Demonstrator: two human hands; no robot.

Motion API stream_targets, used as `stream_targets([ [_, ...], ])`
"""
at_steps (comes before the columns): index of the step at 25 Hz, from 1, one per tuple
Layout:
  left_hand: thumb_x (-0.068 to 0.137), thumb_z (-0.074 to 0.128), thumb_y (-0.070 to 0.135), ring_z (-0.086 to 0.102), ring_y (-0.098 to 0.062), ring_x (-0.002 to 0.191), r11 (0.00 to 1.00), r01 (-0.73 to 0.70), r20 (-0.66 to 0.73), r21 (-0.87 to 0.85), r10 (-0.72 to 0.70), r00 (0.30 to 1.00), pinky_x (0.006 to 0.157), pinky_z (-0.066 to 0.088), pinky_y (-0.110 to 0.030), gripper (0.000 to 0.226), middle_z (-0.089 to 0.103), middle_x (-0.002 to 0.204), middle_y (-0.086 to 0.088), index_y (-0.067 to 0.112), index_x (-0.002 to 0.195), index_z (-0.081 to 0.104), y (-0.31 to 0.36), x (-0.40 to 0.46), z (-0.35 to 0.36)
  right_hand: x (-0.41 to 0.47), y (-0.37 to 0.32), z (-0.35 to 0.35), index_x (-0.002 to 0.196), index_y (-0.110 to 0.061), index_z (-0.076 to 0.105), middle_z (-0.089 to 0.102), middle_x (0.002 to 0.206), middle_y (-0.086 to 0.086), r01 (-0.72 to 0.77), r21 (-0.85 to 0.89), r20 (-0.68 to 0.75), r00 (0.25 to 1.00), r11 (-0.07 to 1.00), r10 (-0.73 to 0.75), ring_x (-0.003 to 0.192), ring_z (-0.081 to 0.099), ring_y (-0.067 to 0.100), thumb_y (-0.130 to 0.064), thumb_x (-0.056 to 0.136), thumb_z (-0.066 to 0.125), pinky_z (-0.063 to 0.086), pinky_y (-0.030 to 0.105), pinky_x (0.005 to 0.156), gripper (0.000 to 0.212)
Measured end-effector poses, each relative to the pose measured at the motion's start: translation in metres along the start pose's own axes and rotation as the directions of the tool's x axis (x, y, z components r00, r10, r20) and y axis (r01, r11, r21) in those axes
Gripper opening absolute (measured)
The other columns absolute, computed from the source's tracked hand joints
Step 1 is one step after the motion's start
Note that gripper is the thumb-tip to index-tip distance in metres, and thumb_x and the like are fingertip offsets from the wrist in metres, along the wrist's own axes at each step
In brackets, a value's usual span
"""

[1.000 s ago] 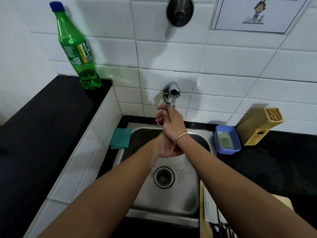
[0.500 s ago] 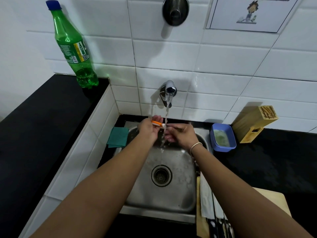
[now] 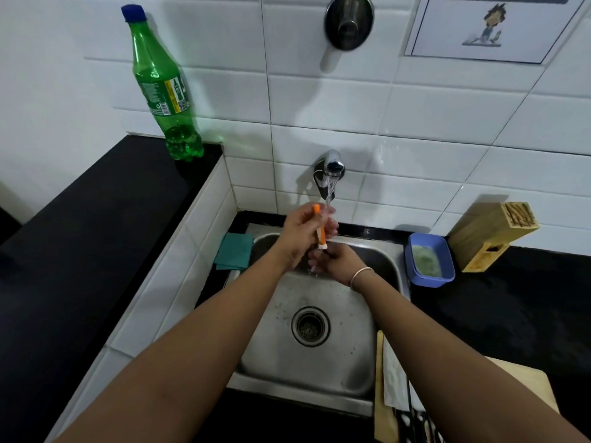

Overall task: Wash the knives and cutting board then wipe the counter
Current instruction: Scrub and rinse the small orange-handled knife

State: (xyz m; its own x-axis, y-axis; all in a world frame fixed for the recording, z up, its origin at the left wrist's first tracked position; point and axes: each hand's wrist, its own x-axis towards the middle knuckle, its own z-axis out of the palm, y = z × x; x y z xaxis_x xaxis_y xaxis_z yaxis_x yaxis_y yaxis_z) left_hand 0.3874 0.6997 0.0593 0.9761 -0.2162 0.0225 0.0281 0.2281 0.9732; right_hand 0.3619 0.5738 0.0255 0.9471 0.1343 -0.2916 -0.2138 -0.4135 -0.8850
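Observation:
Over the steel sink [image 3: 323, 372], my left hand [image 3: 303, 233] grips the orange handle of a small knife [image 3: 320, 230], held upright under the running tap [image 3: 332, 169]. Just below it, my right hand [image 3: 335, 262] has its fingers curled around the blade end, which is hidden by the fingers. A wooden cutting board [image 3: 524, 378] lies at the sink's right edge with more knives [image 3: 412, 423] and a white cloth [image 3: 391, 378] on it, partly hidden by my right forearm.
A folded green cloth [image 3: 233, 254] lies at the sink's left rim. A blue tub of soapy liquid [image 3: 428, 260] and a wooden knife block [image 3: 492, 235] stand on the black counter [image 3: 499, 318] to the right. A green bottle [image 3: 163, 87] stands on the raised left counter.
My right hand came down from the tap, water now runs, and the orange-handled knife came up in my left hand, turning from level to upright under the stream.

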Motion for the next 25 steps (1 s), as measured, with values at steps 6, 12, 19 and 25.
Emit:
stream_targets([
  [6,0.105,0.038,0.009,0.068,-0.018,0.051,0.917,0.243,-0.489,-0.318,-0.378,0.787,0.045,0.054,-0.028,0.014,0.068,0.066,-0.007,0.011,0.104,0.052,-0.008,0.024,-0.013,-0.003,-0.03,0.001,0.082,-0.02,0.066,0.065,0.068,-0.012,0.307,-0.118,-0.569,0.759,0.945,-0.317,0.064,0.06,-0.007,-0.025,0.087,0.073,0.041,0.005,0.064,0.009],
  [12,0.104,0.033,0.029,0.068,-0.015,0.056,0.678,0.577,-0.085,-0.456,-0.679,0.73,0.054,0.056,-0.027,0.042,0.07,0.066,-0.006,0.012,0.084,0.065,-0.03,0.0,0.001,0.0,-0.05,0.012,0.09,-0.005,0.071,0.063,0.088,0.005,0.507,-0.285,-0.487,0.655,0.813,-0.578,0.081,0.057,0.009,-0.002,0.089,0.063,0.048,0.018,0.08,0.008],
  [19,0.101,0.042,0.048,0.071,-0.019,0.062,0.588,0.661,0.147,-0.465,-0.685,0.713,0.055,0.057,-0.028,0.052,0.071,0.073,-0.006,0.011,0.081,0.073,-0.031,-0.013,0.012,0.01,-0.059,0.017,0.096,-0.023,0.065,0.07,0.075,-0.006,0.368,-0.156,-0.383,0.833,0.917,-0.4,0.073,0.07,0.012,-0.019,0.1,0.044,0.059,0.042,0.076,0.022],
  [25,0.106,0.039,0.038,0.075,-0.028,0.068,0.566,0.722,0.022,-0.397,-0.781,0.624,0.067,0.063,-0.038,0.047,0.074,0.083,-0.019,-0.002,0.109,0.064,-0.05,-0.013,0.003,0.01,-0.064,0.007,0.111,-0.01,0.064,0.073,0.098,0.003,0.488,-0.179,-0.225,0.825,0.854,-0.518,0.095,0.071,0.012,0.005,0.094,0.045,0.057,0.032,0.091,0.029],
])
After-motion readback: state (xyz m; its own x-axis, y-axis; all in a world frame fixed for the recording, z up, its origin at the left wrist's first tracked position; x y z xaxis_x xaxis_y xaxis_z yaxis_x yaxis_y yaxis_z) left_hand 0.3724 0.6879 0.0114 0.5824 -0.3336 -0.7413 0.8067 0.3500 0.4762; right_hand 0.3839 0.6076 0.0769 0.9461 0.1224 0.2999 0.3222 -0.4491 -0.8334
